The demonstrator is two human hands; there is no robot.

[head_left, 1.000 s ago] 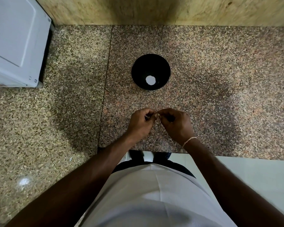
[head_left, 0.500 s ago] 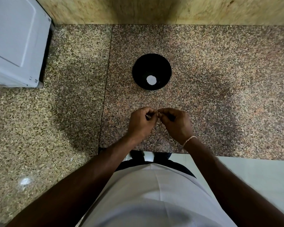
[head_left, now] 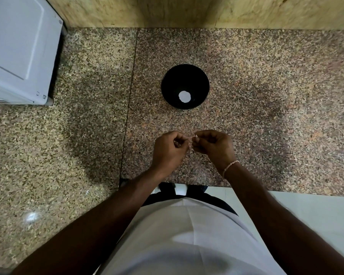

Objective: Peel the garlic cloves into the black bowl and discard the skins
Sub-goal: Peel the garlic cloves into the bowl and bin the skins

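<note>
Head view, looking down at a speckled brown-and-pink granite countertop. A round black bowl stands on the counter, directly beyond the hands and well apart from them; a single pale white disc-shaped patch shows at its bottom, and whether this is a peeled clove or a reflection cannot be told. The left hand and the right hand are held together above the counter's near part, fingertips meeting between them. Both hands have their fingers curled inward, and between the two thumbs a small pale garlic clove is pinched; only a sliver of it is visible, so how much skin remains on it cannot be told. A thin light-coloured beaded bracelet circles the right wrist. Both bare forearms extend toward the camera's lower edge, on either side of a white shirt front that fills the lower centre. At upper left a white boxy appliance rests on the counter against the beige stone back wall. A dark straight seam between two counter slabs runs from the wall toward the person, to the left of the bowl. Below the counter's front edge, at lower right, a pale tiled floor is visible.
</note>
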